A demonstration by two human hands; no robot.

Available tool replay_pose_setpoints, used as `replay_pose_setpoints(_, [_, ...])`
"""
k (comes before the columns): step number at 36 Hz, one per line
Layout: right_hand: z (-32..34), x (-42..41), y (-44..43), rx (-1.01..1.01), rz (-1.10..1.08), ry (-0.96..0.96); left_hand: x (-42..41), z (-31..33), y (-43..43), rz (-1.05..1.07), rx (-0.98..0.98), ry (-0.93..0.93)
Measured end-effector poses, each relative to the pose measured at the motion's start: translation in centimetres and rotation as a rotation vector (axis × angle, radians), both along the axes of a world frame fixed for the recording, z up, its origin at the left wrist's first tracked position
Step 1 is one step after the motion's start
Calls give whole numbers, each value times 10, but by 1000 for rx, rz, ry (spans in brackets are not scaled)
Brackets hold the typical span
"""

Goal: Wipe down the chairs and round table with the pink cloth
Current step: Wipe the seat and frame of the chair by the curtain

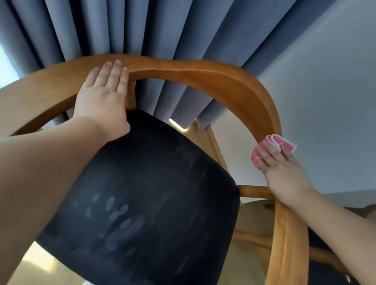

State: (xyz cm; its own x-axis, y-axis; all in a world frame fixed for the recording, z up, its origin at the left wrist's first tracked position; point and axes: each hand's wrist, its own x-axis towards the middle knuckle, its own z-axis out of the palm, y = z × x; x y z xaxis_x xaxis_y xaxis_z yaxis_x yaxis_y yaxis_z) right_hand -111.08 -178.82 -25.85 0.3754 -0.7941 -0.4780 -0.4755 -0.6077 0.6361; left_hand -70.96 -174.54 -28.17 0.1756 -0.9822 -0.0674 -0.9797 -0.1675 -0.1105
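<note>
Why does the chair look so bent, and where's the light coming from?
Head view: the wide-angle lens exaggerates the bend of the wooden chair rail and swells the near left forearm; daylight enters at the left edge beside the grey curtain; the dark seat shows pale smudges.

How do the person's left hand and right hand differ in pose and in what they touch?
The left hand lies flat, fingers straight, bare on the curved wooden chair rail; the right hand holds a folded pink cloth against it. The left hand is near the rail's top bend, the right hand on its right side. Both are on the same rail.
</note>
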Motion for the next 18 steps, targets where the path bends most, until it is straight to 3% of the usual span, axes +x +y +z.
replay_pose_setpoints(6, [-1, 0, 7, 17, -10, 19, -2, 2, 1, 16, -10, 35])
replay_pose_setpoints(18, [2, 58, -80, -30, 333, -92, -3, -5, 0, 32, -28, 10])
